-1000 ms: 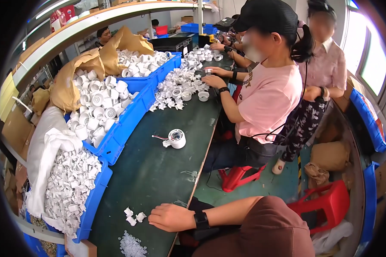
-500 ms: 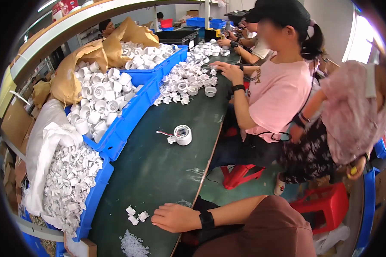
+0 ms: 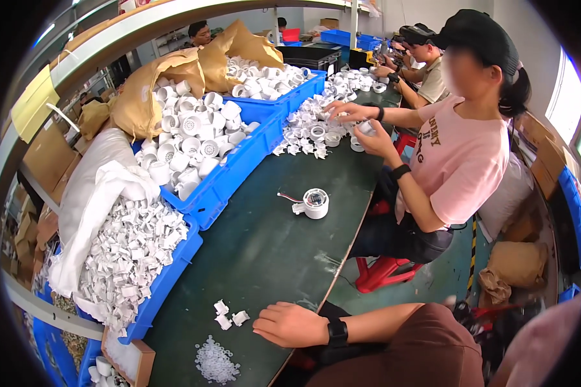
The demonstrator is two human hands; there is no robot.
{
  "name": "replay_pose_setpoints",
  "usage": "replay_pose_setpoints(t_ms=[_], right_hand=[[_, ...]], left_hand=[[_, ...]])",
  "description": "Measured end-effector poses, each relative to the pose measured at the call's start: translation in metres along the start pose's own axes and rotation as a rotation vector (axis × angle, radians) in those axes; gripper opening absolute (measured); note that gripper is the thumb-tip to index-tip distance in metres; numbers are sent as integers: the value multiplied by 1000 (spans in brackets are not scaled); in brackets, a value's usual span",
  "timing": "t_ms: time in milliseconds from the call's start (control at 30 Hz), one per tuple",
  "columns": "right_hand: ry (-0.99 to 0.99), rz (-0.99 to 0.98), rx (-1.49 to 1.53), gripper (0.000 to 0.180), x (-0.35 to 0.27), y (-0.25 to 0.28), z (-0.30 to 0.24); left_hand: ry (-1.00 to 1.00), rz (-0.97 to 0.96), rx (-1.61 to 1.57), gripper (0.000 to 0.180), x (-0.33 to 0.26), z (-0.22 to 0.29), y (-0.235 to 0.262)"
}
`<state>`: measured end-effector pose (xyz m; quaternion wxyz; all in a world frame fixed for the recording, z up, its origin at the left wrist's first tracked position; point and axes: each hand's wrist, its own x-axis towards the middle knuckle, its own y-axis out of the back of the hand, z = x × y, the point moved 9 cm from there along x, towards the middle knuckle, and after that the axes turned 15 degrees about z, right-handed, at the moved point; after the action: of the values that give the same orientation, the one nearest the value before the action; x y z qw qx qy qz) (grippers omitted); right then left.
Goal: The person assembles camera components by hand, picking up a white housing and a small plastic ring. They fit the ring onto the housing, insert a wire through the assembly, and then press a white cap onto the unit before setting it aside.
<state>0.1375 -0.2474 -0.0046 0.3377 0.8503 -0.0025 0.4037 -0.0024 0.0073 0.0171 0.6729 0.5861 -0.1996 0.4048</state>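
Note:
My right hand (image 3: 290,324) rests palm down near the table's edge, a dark band on its wrist. Its fingers lie flat and fairly close together, and nothing shows in them. Just left of the fingertips are 3 small white plastic fittings (image 3: 223,320). Below these, a heap of small translucent rings (image 3: 217,361) lies on the dark green table (image 3: 265,258). Farther along sits a round white housing (image 3: 315,203) with a side arm, electronic parts inside and thin wires with a small connector. My left hand is out of the picture.
Blue bins on the left hold small white fittings (image 3: 129,251) and white cups (image 3: 187,142). A co-worker in pink (image 3: 461,161) handles a white part beside a pile of white pieces (image 3: 310,132). A red stool (image 3: 387,276) stands under that person. Pinkish cloth blurs the lower right.
The view has shifted, so the scene sits farther right. My right hand stays by the fittings. The co-worker now holds up a white part. The standing person has moved toward the lower right.

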Motion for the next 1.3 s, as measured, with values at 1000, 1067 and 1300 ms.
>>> replay_pose_setpoints(t_ms=[1000, 1067, 1300], right_hand=[[11, -7, -8, 9, 12, 6, -9], [15, 2, -9, 9, 14, 6, -9], [6, -8, -13, 9, 12, 4, -7]], left_hand=[[240, -41, -53, 14, -12, -22, -2], [209, 0, -51, 11, -10, -20, -1], [207, 5, -69, 8, -5, -17, 2]])
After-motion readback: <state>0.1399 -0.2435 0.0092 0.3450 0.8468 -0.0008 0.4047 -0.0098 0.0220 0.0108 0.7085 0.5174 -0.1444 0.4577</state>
